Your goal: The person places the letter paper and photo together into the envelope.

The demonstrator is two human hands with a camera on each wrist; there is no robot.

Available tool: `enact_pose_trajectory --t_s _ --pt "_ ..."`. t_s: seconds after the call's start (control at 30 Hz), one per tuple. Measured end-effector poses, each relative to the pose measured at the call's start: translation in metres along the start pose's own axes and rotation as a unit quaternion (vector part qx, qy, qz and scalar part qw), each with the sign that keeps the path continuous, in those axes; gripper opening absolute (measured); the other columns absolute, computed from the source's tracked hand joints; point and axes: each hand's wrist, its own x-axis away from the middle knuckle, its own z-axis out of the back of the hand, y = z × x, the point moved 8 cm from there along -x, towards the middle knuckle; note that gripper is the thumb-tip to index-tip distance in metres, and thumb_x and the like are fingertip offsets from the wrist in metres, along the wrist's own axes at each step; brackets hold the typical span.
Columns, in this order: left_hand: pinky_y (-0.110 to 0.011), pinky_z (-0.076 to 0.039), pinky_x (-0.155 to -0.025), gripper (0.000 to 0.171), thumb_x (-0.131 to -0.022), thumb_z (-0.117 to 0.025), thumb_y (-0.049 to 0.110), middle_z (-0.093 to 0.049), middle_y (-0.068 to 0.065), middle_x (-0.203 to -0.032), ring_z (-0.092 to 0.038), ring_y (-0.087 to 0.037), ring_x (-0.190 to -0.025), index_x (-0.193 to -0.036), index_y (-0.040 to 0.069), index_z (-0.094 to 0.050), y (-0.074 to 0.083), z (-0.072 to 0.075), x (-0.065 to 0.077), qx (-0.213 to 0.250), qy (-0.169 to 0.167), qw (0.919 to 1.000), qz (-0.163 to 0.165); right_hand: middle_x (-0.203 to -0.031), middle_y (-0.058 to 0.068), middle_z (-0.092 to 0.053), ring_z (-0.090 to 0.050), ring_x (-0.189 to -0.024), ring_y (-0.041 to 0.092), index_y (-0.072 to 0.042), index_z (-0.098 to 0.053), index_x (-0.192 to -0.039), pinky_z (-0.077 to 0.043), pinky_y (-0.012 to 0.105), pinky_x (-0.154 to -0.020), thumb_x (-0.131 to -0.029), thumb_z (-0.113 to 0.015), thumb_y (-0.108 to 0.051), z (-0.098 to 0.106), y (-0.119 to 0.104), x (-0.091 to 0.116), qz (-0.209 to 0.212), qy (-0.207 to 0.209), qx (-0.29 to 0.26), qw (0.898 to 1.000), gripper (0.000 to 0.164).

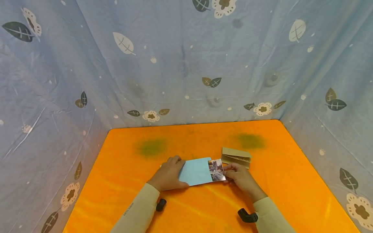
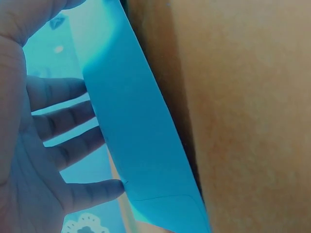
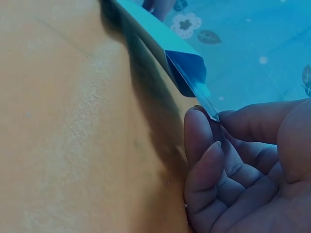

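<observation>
Photo print sat partly inside the blue envelope, its picture end sticking out of the mouth on the right. Right hand: thumb and forefinger pinched the print's outer edge. Left hand held the envelope's left end, thumb at the near edge, other fingers spread along the far one; how hard they squeezed, I could not tell.

Main risk, in my judgement: a corner of the print snagging inside the mouth and creasing if pushed or drawn askew. Right wrist view showed the mouth gaping, which favoured a clean slide; a firm left squeeze could narrow the pocket. Second risk: the right pinch took only a thin margin, so the glossy print could slip free or bow. Third: folded brown card lay just beyond the right fingers; a sweep outward could knock it.

Edges and room: wrist views showed the envelope tilted, with shadow on the orange table beneath. Far table edge met the patterned curtain, well apart from the hands. Wide bare surface to the left; on the right, freest passage ran nearside of the brown card. Near table edge out of frame.
</observation>
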Motion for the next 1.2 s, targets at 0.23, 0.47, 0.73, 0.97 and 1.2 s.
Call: enact_pose_trajectory --t_s 0.23,0.47,0.73,0.97,1.2 --pt "-0.042 -0.041 -0.086 0.097 -0.065 -0.071 0.07 -0.044 0.0 -0.125 -0.043 -0.018 -0.107 -0.139 0.011 -0.05 0.0 0.0 0.001 0.004 0.001 1.0 0.001 -0.083 0.021 -0.061 -0.063 -0.075 0.038 0.004 -0.059 -0.11 -0.052 0.041 -0.061 -0.094 -0.059 -0.01 -0.002 -0.001 0.0 0.006 -0.006 0.004 1.0 0.021" --pt "-0.042 -0.042 -0.086 0.097 -0.066 -0.07 0.07 -0.045 -0.001 -0.126 -0.043 -0.019 -0.107 -0.139 0.01 -0.05 0.002 0.0 0.001 0.001 0.003 1.0 -0.005 -0.086 0.021 -0.063 -0.063 -0.073 0.04 0.008 -0.058 -0.109 -0.053 0.042 -0.064 -0.093 -0.06 -0.008 -0.007 -0.002 -0.002 0.026 -0.022 -0.011 0.999 0.022" --pt "-0.042 -0.042 -0.086 0.098 -0.065 -0.068 0.073 -0.044 -0.001 -0.126 -0.043 -0.019 -0.107 -0.139 0.011 -0.05 0.002 -0.001 0.001 -0.004 0.001 1.0 -0.006 -0.082 0.021 -0.06 -0.062 -0.07 0.038 0.01 -0.056 -0.109 -0.054 0.043 -0.066 -0.092 -0.061 -0.007 -0.014 0.0 -0.003 0.023 -0.033 -0.027 0.999 0.024" --pt "-0.042 -0.042 -0.086 0.097 -0.065 -0.068 0.073 -0.045 -0.001 -0.125 -0.043 -0.018 -0.107 -0.138 0.011 -0.05 0.003 -0.001 0.0 -0.006 0.002 1.0 -0.007 -0.082 0.02 -0.061 -0.063 -0.072 0.038 0.007 -0.058 -0.108 -0.053 0.042 -0.064 -0.092 -0.063 -0.01 -0.018 0.002 -0.002 0.008 -0.031 -0.022 0.999 0.023" --pt "-0.041 -0.042 -0.087 0.098 -0.065 -0.068 0.073 -0.044 -0.001 -0.126 -0.042 -0.018 -0.108 -0.139 0.011 -0.05 0.005 -0.001 0.0 -0.012 0.001 0.9999 -0.007 -0.082 0.021 -0.061 -0.062 -0.071 0.039 0.008 -0.058 -0.106 -0.054 0.043 -0.066 -0.092 -0.062 -0.008 -0.023 -0.001 -0.002 0.012 -0.034 -0.031 0.999 0.021"
